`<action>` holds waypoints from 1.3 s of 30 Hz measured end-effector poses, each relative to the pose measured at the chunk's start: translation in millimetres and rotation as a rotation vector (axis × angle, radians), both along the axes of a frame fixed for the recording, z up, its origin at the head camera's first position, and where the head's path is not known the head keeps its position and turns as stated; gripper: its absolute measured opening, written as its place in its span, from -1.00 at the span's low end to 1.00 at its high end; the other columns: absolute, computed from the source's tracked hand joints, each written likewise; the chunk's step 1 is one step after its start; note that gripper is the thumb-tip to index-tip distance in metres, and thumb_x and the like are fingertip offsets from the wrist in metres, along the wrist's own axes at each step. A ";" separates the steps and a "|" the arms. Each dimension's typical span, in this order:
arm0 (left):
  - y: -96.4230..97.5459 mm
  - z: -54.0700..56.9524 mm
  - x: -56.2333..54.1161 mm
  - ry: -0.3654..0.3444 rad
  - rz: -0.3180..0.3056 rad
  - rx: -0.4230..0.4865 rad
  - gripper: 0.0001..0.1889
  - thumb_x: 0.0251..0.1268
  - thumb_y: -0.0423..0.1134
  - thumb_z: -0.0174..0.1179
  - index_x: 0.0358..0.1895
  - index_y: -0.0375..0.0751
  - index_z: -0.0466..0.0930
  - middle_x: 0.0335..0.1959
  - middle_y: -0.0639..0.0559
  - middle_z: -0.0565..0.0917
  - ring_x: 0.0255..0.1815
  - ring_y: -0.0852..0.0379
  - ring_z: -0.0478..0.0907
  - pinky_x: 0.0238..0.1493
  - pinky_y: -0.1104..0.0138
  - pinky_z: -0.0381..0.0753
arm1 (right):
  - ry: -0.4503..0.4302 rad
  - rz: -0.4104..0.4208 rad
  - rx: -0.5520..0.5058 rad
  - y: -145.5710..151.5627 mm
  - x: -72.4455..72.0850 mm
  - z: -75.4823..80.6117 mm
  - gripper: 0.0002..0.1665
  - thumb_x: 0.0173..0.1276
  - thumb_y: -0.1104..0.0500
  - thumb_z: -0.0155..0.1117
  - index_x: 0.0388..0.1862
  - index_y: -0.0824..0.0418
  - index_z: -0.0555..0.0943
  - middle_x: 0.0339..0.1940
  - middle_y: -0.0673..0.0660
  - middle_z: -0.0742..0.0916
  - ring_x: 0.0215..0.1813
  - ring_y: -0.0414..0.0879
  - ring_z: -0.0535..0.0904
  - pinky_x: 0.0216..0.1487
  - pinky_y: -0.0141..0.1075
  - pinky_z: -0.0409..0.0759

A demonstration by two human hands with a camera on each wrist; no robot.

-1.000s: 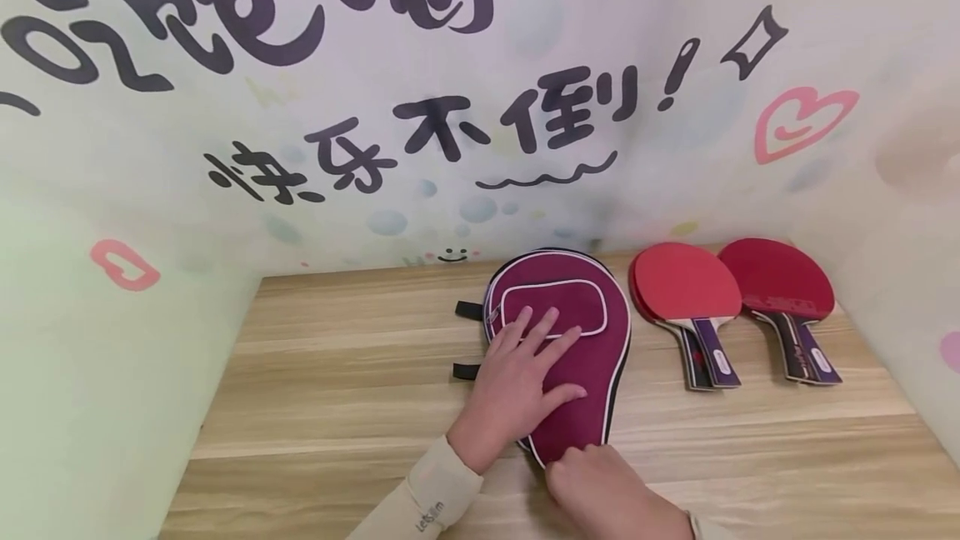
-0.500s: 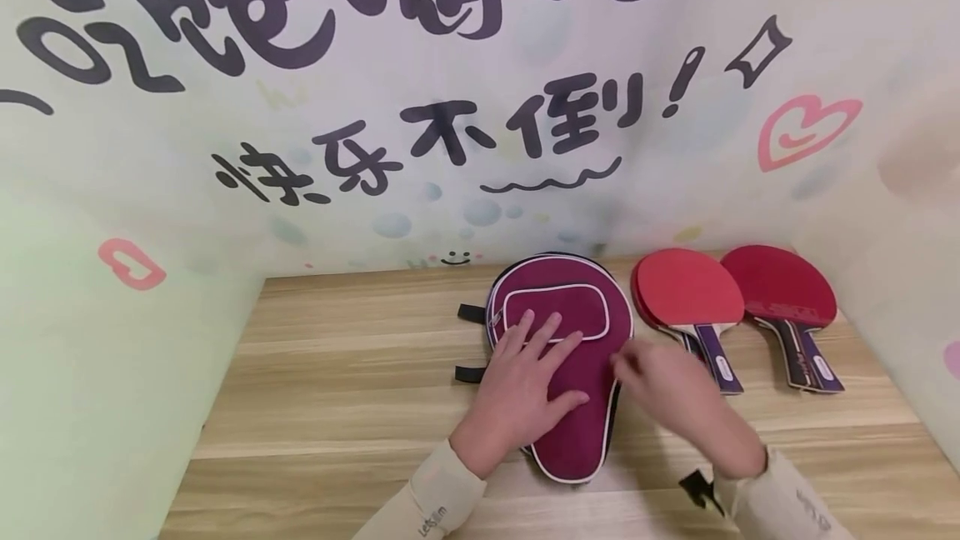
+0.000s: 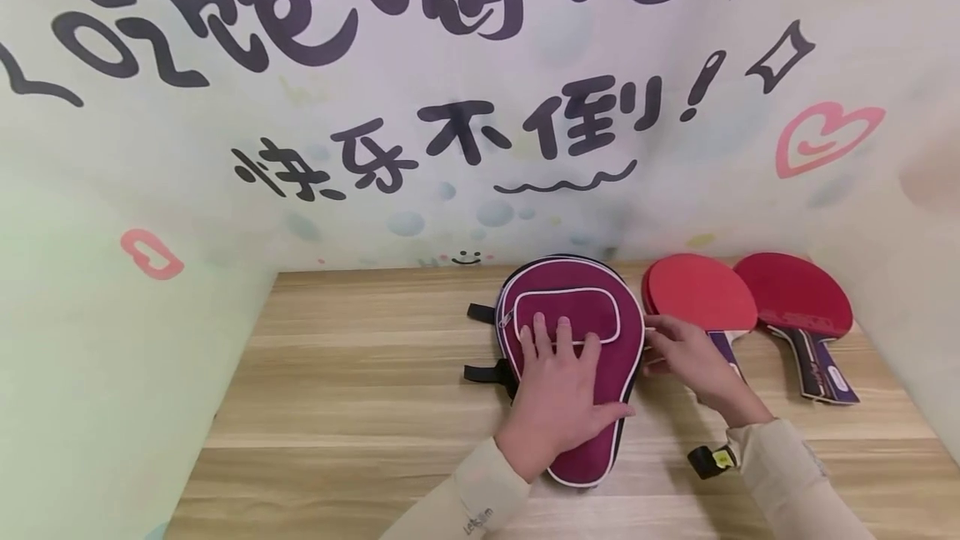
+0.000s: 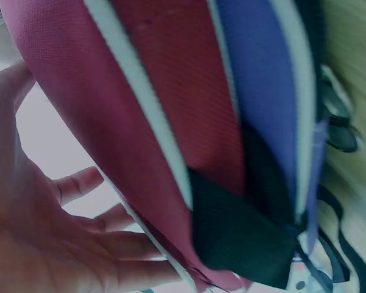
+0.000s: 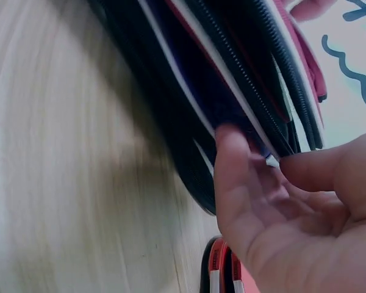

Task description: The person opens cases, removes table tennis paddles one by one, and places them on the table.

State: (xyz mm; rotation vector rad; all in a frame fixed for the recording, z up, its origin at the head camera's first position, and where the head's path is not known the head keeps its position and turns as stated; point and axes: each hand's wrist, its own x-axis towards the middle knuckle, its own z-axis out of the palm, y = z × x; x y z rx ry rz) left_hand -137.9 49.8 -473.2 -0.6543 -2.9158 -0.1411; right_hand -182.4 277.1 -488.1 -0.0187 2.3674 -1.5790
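Observation:
A maroon table tennis paddle case [image 3: 618, 369] with white piping lies on the wooden table, its round end toward the wall. My left hand [image 3: 558, 394] rests on its front with fingers spread, the fingertips over the small zipped pocket [image 3: 567, 307]. At the case's right edge, my right hand [image 3: 693, 361] pinches the rim between thumb and fingers. The right wrist view shows the side zipper [image 5: 250, 79] parted there, with the index finger behind the zippered edge. A black strap [image 4: 238, 232] crosses the case's other side in the left wrist view.
Just right of the right hand lie red table tennis paddles, a brighter stack [image 3: 701, 290] and a darker stack [image 3: 798, 294], handles toward me. Two black strap ends stick out left of the case. A wall with printed writing [image 3: 465, 132] stands close behind.
My right hand has gone from the narrow end of the case up to its right edge, where its fingers now take the rim. The left hand stays on the front.

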 end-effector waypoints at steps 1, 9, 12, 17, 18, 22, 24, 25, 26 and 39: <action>2.5 0.0 0.3 -0.004 0.009 -0.002 0.04 -0.01 0.71 0.06 0.45 0.10 0.33 0.46 -0.28 0.41 0.52 -0.52 0.25 0.48 -0.33 0.25 | -0.007 0.005 -0.017 0.6 0.1 0.2 -0.44 0.67 0.16 -0.08 0.47 0.49 0.29 -0.07 0.32 0.74 -0.24 -0.14 0.72 -0.15 -0.25 0.78; 15.9 1.1 2.7 -0.002 0.072 -0.110 0.08 0.00 0.67 0.07 0.60 0.26 0.10 0.46 -0.29 0.39 0.49 -0.58 0.26 0.44 -0.34 0.30 | -0.035 0.116 -0.096 6.6 5.5 2.6 -0.26 0.62 0.16 0.05 0.57 0.52 0.08 -0.02 0.32 0.72 -0.26 -0.09 0.72 -0.08 -0.27 0.76; 17.4 1.3 3.0 -0.002 0.090 -0.138 0.00 0.06 0.58 0.09 0.58 0.26 0.12 0.46 -0.27 0.39 0.50 -0.56 0.25 0.44 -0.34 0.29 | -0.044 0.131 -0.122 5.1 5.2 0.7 -0.27 0.60 0.18 0.07 0.55 0.52 0.10 -0.02 0.30 0.71 -0.26 -0.08 0.71 -0.08 -0.25 0.76; 17.1 -0.6 3.7 0.009 0.105 -0.123 -0.05 0.08 0.51 0.12 0.56 0.27 0.15 0.46 -0.26 0.38 0.52 -0.55 0.23 0.45 -0.32 0.29 | -0.029 0.102 -0.088 1.9 3.7 -2.8 -0.32 0.56 0.25 0.06 0.51 0.53 0.14 -0.15 0.23 0.74 -0.29 -0.09 0.72 -0.12 -0.27 0.76; 16.8 -1.2 4.1 0.014 0.103 -0.113 -0.07 0.10 0.49 0.13 0.56 0.26 0.16 0.46 -0.27 0.38 0.52 -0.55 0.23 0.46 -0.32 0.29 | -0.020 0.095 -0.070 2.1 3.7 -3.8 -0.32 0.56 0.26 0.05 0.52 0.52 0.13 -0.16 0.23 0.75 -0.29 -0.10 0.72 -0.12 -0.27 0.76; 13.5 -1.8 5.2 0.011 0.088 -0.057 -0.10 0.13 0.41 0.15 0.56 0.24 0.18 0.47 -0.26 0.36 0.54 -0.53 0.20 0.48 -0.32 0.25 | 0.029 0.088 -0.018 1.7 4.5 -5.3 -0.28 0.56 0.28 0.04 0.57 0.46 0.06 -0.16 0.28 0.77 -0.27 -0.14 0.73 -0.14 -0.25 0.77; 10.6 -0.4 6.1 -0.003 0.081 -0.010 -0.11 0.14 0.37 0.18 0.55 0.21 0.18 0.49 -0.24 0.33 0.56 -0.50 0.18 0.49 -0.32 0.22 | 0.052 0.091 -0.010 1.3 5.1 -5.4 -0.25 0.56 0.30 0.04 0.59 0.44 0.02 -0.15 0.31 0.77 -0.26 -0.16 0.73 -0.15 -0.25 0.77; 8.6 0.5 6.6 -0.008 0.079 0.009 -0.11 0.13 0.36 0.20 0.55 0.20 0.17 0.49 -0.24 0.32 0.58 -0.49 0.16 0.50 -0.32 0.21 | 0.060 0.093 -0.009 0.8 5.4 -5.3 -0.25 0.56 0.30 0.05 0.59 0.43 0.01 -0.15 0.32 0.77 -0.26 -0.17 0.73 -0.15 -0.25 0.77; 6.5 1.5 7.2 -0.010 0.077 0.030 -0.11 0.14 0.34 0.21 0.55 0.19 0.17 0.50 -0.23 0.31 0.58 -0.48 0.16 0.51 -0.32 0.21 | 0.067 0.095 -0.008 0.4 5.7 -5.3 -0.25 0.55 0.31 0.05 0.59 0.44 0.02 -0.14 0.33 0.77 -0.26 -0.17 0.73 -0.15 -0.25 0.77; -27.7 25.2 16.6 0.039 0.095 0.202 -0.06 0.12 0.24 0.29 0.55 0.05 0.10 0.51 -0.14 0.36 0.52 -0.21 0.36 0.54 -0.20 0.26 | 0.080 0.065 0.037 0.6 4.9 -7.4 -0.36 0.52 0.33 0.10 0.52 0.39 0.23 -0.26 0.28 0.76 -0.28 -0.14 0.73 -0.19 -0.25 0.77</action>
